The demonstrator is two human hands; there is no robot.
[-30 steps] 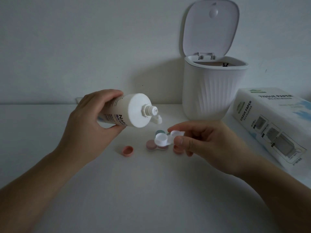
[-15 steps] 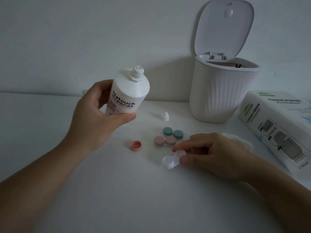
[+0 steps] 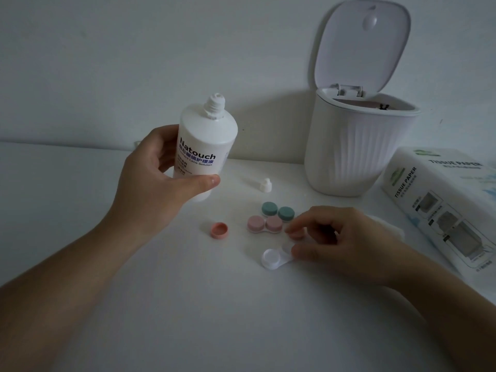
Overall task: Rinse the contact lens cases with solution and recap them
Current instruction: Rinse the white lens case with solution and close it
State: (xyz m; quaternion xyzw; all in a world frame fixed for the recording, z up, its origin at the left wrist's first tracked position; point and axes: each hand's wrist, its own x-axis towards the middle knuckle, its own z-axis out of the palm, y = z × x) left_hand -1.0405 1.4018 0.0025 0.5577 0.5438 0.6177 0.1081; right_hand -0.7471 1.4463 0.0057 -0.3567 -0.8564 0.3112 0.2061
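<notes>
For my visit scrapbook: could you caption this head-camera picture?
Left hand holds the uncapped solution bottle upright; right hand rests the open white lens case on the table.

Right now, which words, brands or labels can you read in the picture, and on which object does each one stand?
"Natouch": on the solution bottle held in the left hand.
"Lens Solution": on the same bottle, under a line of Chinese characters; the word before it is partly hidden.
"TISSUE PAPER": on the tissue pack, once on top and once along its side.
Smaller print on both bottle and pack is too blurred to read.
</notes>
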